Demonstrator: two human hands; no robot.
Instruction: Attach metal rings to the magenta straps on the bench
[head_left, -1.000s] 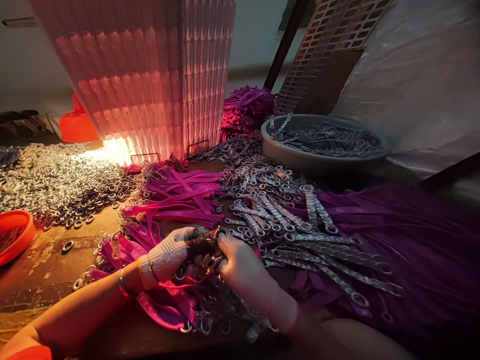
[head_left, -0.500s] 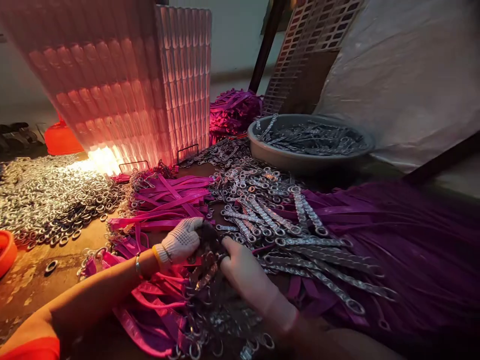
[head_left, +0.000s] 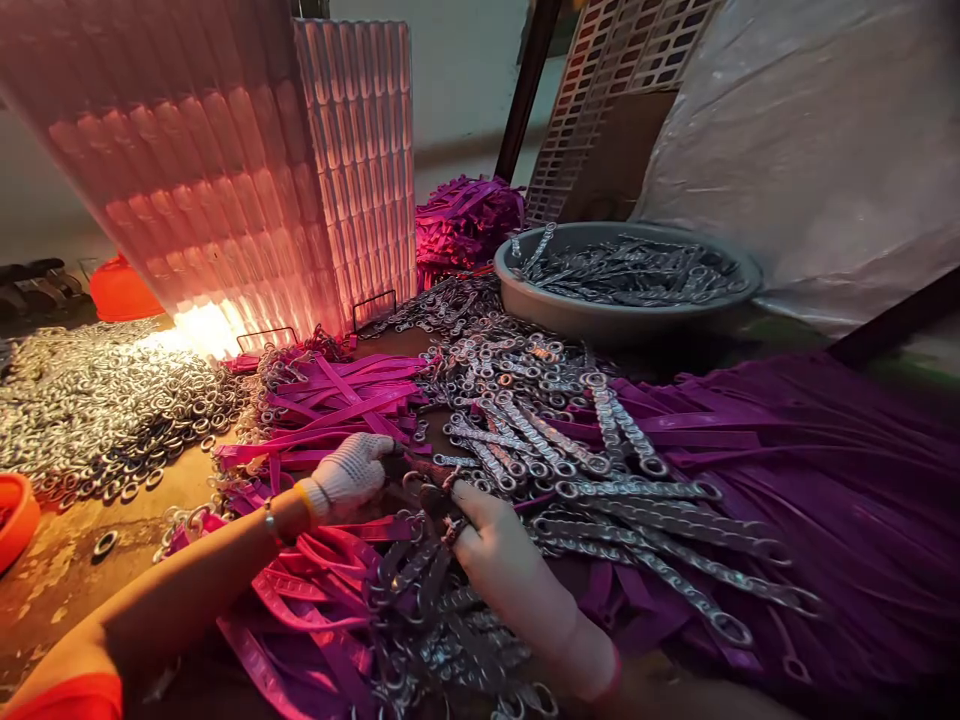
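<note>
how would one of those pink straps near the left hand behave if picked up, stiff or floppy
Probably floppy: several of the pink straps near the left hand bend in loose curves. One is likely light for its length, as they look thin and flat. It may drag its neighbours, since they overlap in a heap.

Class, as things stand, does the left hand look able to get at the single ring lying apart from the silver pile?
Probably yes: nothing visible covers the ring, and bare table surrounds it, though the left hand seems busy beside the right hand.
</note>
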